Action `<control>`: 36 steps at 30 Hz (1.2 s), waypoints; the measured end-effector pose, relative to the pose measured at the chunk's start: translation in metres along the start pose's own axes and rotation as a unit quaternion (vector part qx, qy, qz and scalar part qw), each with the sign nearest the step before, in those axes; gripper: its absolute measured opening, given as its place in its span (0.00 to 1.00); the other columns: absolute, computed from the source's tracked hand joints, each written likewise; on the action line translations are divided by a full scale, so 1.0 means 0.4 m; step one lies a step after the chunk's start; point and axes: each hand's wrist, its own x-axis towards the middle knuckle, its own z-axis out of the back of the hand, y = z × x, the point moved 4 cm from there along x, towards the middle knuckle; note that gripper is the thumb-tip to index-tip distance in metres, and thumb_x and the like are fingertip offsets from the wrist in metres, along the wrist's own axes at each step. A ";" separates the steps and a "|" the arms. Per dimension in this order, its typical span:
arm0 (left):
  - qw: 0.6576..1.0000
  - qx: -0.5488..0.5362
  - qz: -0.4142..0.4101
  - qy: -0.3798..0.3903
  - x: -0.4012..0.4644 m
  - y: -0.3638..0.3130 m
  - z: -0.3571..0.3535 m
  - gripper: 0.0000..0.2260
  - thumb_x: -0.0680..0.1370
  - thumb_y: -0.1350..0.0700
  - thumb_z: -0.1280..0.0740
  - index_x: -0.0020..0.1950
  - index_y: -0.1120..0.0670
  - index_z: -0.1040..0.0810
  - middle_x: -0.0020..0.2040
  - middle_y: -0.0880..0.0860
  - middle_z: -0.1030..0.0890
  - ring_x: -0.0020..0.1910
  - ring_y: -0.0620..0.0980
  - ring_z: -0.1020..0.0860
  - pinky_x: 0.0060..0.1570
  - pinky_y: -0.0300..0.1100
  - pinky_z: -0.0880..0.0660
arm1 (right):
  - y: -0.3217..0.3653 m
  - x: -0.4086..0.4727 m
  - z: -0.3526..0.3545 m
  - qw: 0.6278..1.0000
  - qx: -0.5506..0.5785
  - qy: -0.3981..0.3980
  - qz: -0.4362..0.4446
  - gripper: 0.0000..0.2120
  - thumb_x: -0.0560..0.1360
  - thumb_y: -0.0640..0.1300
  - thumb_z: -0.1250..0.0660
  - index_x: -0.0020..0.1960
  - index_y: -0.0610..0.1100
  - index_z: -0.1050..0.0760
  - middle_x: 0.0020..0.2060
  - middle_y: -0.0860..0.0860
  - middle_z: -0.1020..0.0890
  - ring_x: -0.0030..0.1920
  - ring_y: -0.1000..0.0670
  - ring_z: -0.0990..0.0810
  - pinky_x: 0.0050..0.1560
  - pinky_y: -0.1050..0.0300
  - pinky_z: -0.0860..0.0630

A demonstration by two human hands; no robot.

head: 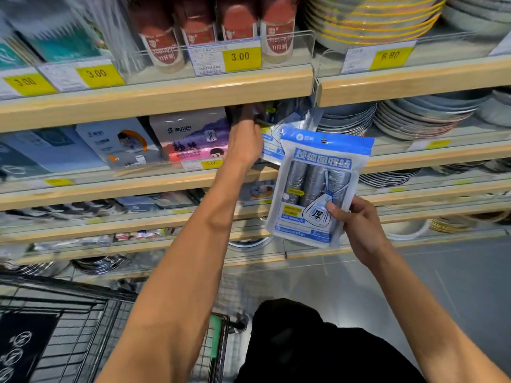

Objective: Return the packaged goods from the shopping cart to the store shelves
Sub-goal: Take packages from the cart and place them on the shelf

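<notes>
My right hand (359,228) grips a blue-and-white bag of rolled grey trash bags (312,186) by its lower right corner, upright in front of the shelves. My left hand (244,139) reaches into the second shelf under the wooden edge (166,89), fingers on a dark item (240,111) among matching blue-and-white bags (272,145). What the left fingers hold is partly hidden and blurred. The black wire shopping cart (83,327) stands at the lower left, below my left arm.
A pink-and-white package (190,139) sits left of my left hand. Red toothpick jars (199,26) fill the top shelf. Stacks of plates (414,117) and bowls (367,20) fill the right shelves. Yellow price tags (240,58) line the edges. Grey floor lies at the lower right.
</notes>
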 end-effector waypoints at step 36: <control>0.980 -0.071 0.058 -0.174 -0.001 0.061 0.071 0.10 0.72 0.59 0.25 0.42 0.60 0.24 0.40 0.53 0.21 0.38 0.47 0.24 0.38 0.33 0.25 | -0.037 0.064 -0.005 0.996 0.021 0.080 -0.030 0.23 0.67 0.45 0.26 0.59 0.37 0.21 0.54 0.38 0.16 0.53 0.41 0.16 0.54 0.44 0.19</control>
